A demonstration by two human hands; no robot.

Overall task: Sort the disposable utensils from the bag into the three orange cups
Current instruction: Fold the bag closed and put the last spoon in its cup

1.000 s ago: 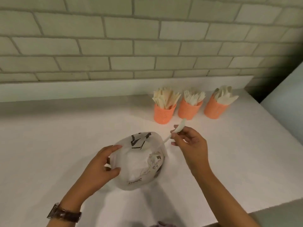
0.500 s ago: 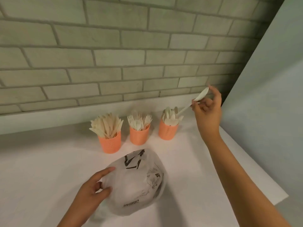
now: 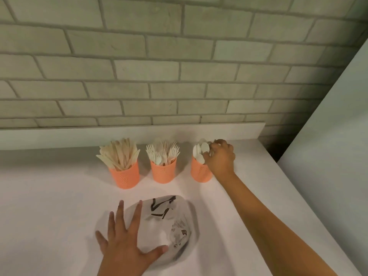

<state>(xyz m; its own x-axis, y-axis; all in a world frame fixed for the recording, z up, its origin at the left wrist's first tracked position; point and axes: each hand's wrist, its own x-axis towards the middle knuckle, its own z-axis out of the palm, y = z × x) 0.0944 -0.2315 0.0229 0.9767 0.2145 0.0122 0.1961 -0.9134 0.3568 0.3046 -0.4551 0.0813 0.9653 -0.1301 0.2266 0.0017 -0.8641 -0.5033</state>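
Plainly the spoons (image 3: 199,154) are light, thin and stiff, probably slick and liable to snap if bent, so a fingertip pinch low on the handle looks the safest hold. They stand bowl-up in the right cup (image 3: 199,173), long axis near upright. The right hand (image 3: 220,157) curls its fingers over their tops; whether it pinches one I cannot tell. Knives (image 3: 119,155) fan from the left cup (image 3: 125,176), and forks (image 3: 163,153) stand tines-up in the middle cup (image 3: 163,173). The bag (image 3: 171,220), soft crinkly film, lies nearer on the counter (image 3: 49,196), pressed under the spread, flat left hand (image 3: 127,238).
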